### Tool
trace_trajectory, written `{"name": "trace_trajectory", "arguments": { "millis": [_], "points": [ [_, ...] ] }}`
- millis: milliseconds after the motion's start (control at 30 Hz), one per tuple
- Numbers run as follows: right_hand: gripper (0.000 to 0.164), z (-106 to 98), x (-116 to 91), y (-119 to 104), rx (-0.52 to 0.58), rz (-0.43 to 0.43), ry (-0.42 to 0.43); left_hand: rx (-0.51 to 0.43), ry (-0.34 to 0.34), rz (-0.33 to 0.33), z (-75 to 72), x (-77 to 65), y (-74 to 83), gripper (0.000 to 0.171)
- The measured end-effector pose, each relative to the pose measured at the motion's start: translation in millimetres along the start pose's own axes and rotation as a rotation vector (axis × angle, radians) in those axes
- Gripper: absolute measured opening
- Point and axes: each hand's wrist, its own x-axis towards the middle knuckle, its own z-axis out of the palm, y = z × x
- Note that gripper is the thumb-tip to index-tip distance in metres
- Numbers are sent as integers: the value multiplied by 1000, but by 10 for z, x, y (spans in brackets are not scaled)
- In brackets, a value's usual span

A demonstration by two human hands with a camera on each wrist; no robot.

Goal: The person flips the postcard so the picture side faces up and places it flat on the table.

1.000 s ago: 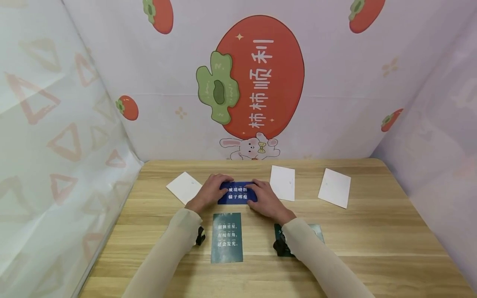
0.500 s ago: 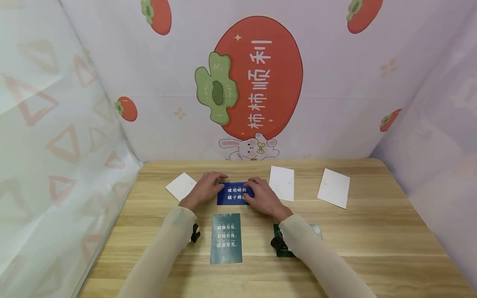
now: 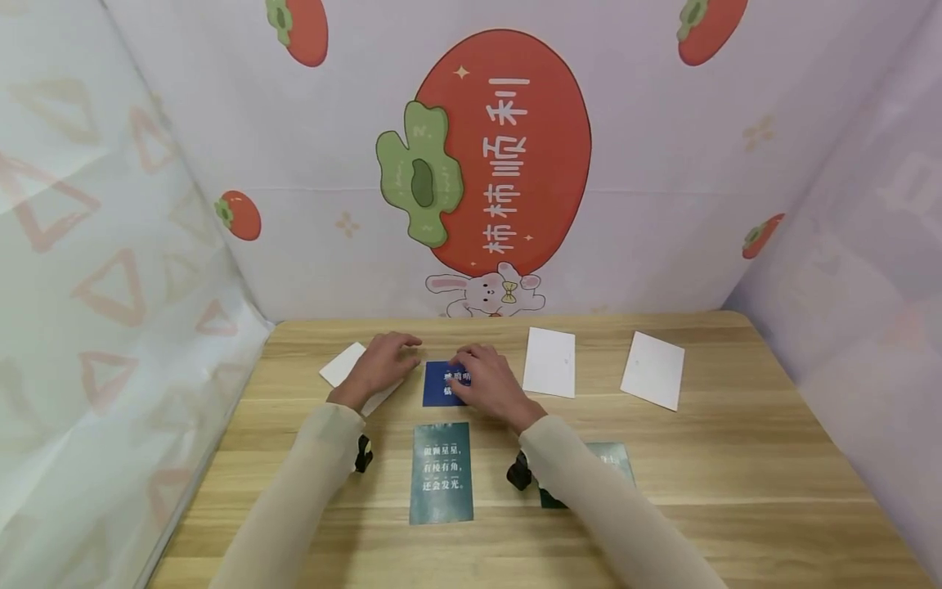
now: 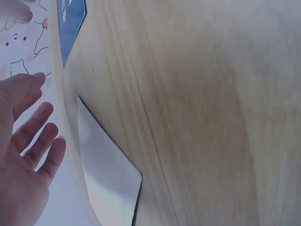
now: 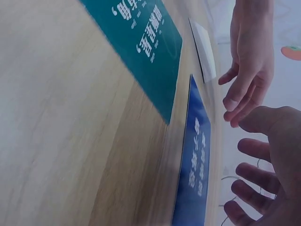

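In the head view my left hand [image 3: 381, 365] hovers over a white card [image 3: 344, 365] at the table's back left, its fingers loosely bent and holding nothing. The left wrist view shows that white card [image 4: 106, 162] lying flat below the hand. My right hand [image 3: 489, 381] is over the right part of a blue card [image 3: 436, 386] with white Chinese characters, hiding that side. From the right wrist, the fingers [image 5: 256, 175] appear spread and raised above the blue card [image 5: 195, 160]. A green card [image 3: 440, 474] with white writing lies upright nearer the front.
Two more white cards, one [image 3: 550, 361] right of the right hand and another [image 3: 653, 370] farther right, lie on the wooden table [image 3: 751, 474]. Another dark green card [image 3: 611, 462] sits partly under the right sleeve. A printed cloth backdrop [image 3: 662, 245] stands behind the table.
My left hand has moved left, away from the blue card and over the white card. The right hand has shifted left across the blue card, covering more of it. The cards look unmoved.
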Motion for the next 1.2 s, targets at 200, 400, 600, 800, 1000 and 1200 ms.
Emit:
{"name": "trace_trajectory", "arguments": {
  "millis": [200,400,600,800,1000,1200],
  "points": [
    [39,27,80,-148,-27,-39,-22,14,0,-35,-119,-18,-102,42],
    [39,61,160,-328,-51,-62,-59,16,-3,-67,-239,-69,-203,45],
    [39,86,207,-464,-58,-82,-87,28,-10,-139,-326,-120,-301,49],
    [40,162,243,-570,-70,-114,-115,86,-3,-159,-409,-171,-411,52],
    [40,253,264,-703,-86,-149,-126,108,3,-189,-477,-209,-484,51],
    [39,315,245,-749,-91,-182,-134,140,18,-175,-504,-213,-529,52]
  ]
}}
